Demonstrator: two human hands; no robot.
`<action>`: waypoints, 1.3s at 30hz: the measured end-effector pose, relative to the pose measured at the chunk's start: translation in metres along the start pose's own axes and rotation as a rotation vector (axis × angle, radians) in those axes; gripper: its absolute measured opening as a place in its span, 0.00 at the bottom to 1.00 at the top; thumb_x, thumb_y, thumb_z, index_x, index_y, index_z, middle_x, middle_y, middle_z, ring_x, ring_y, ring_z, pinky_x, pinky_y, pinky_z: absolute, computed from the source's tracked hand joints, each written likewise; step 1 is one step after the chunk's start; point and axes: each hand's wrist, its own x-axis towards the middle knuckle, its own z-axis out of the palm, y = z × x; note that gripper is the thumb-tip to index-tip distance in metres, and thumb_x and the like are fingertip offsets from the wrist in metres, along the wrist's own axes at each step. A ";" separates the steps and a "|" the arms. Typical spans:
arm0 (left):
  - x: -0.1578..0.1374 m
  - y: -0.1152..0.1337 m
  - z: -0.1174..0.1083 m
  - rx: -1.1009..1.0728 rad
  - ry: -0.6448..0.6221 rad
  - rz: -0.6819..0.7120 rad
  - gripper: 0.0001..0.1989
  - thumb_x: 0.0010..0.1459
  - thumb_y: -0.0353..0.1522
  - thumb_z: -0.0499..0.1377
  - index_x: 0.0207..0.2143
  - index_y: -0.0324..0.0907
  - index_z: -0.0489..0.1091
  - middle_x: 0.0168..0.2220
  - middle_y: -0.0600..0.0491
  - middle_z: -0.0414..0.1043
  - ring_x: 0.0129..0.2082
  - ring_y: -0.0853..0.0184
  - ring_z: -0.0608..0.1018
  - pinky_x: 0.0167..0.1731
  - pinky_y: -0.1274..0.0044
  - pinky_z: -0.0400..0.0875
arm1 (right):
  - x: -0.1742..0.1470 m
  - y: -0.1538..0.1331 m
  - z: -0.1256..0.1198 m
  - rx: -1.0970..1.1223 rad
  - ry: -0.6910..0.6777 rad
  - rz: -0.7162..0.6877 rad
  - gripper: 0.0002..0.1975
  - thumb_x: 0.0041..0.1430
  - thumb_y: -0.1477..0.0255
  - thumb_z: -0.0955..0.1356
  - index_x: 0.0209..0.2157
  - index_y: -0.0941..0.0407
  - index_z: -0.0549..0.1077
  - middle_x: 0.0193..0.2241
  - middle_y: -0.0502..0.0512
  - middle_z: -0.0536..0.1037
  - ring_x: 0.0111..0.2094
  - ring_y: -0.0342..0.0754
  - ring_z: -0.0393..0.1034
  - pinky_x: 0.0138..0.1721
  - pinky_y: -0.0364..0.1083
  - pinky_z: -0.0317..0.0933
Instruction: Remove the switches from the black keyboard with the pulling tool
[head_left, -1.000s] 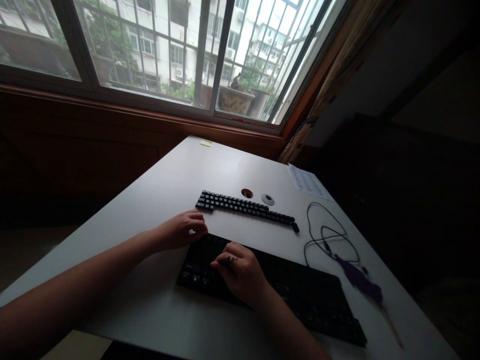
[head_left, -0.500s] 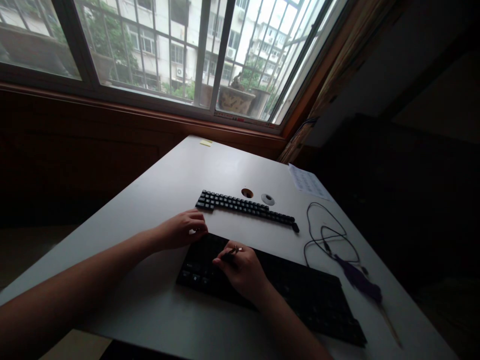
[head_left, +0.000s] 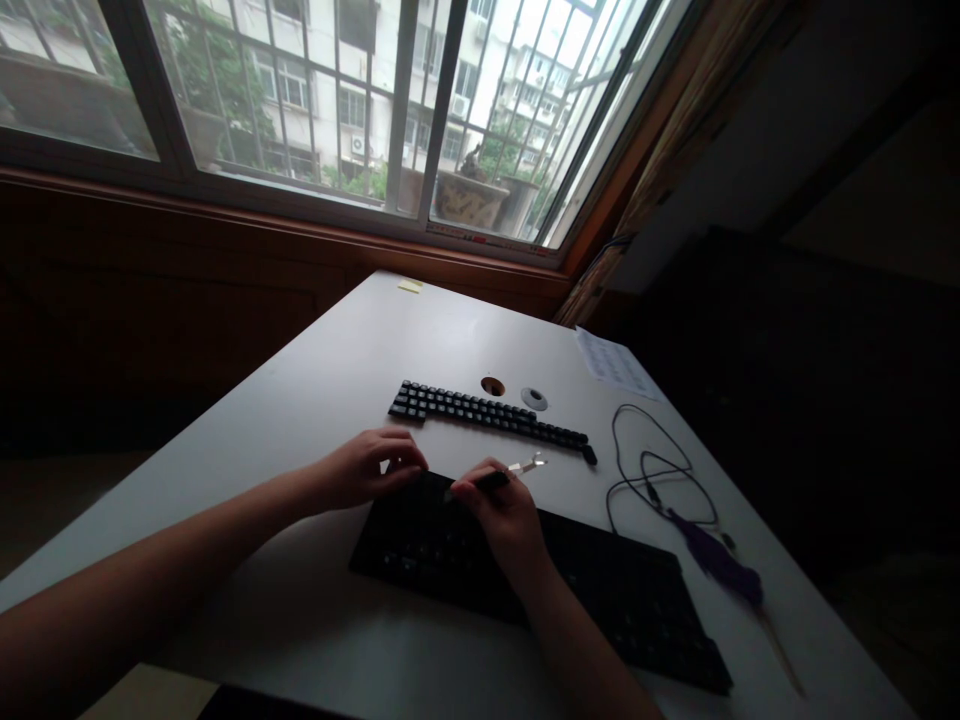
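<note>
A black keyboard point(head_left: 630, 590) lies at a slant across the near part of the table, several of its keys too dark to make out. My right hand point(head_left: 506, 515) is over its left half, fingers closed round a keycap puller point(head_left: 493, 480) with a black handle. The puller's shiny forked metal end points up and to the right, and its other end is near the keyboard's back edge. At the back left corner of the keyboard is my left hand point(head_left: 382, 465), its thumb and fingertips together; what they hold, if anything, is hidden.
Behind the keyboard, loose black keycaps point(head_left: 472, 408) stand in rows on the white table point(head_left: 330, 350). Near them are a cable hole point(head_left: 493, 386) and its round cover point(head_left: 534, 398). A coiled cable point(head_left: 652, 470), a purple brush-like thing point(head_left: 712, 560) and a printed sheet point(head_left: 616, 362) lie on the right.
My right hand has moved up and right toward the keyboard's back edge, the puller turning so its forked end shows clearly. My left hand has shifted slightly right, its fingertips lower.
</note>
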 end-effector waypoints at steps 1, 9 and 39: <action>0.001 0.005 0.001 -0.087 -0.022 -0.043 0.10 0.65 0.35 0.56 0.42 0.40 0.74 0.36 0.49 0.74 0.34 0.68 0.75 0.34 0.76 0.70 | 0.000 -0.001 0.000 0.024 0.001 0.001 0.08 0.62 0.67 0.69 0.29 0.55 0.75 0.27 0.50 0.73 0.30 0.46 0.69 0.34 0.45 0.62; 0.003 0.029 0.013 -0.825 -0.148 -0.427 0.18 0.62 0.37 0.60 0.52 0.41 0.67 0.45 0.46 0.76 0.40 0.65 0.77 0.43 0.70 0.71 | 0.001 -0.003 0.000 0.052 -0.031 -0.020 0.09 0.61 0.64 0.70 0.32 0.54 0.78 0.30 0.52 0.74 0.33 0.47 0.70 0.37 0.47 0.65; -0.002 0.028 0.026 -1.059 -0.118 -0.490 0.15 0.54 0.30 0.68 0.39 0.40 0.64 0.39 0.51 0.75 0.38 0.68 0.75 0.38 0.76 0.67 | -0.001 -0.007 0.002 0.254 -0.092 0.046 0.05 0.60 0.69 0.71 0.32 0.54 0.79 0.27 0.50 0.73 0.29 0.45 0.69 0.32 0.45 0.63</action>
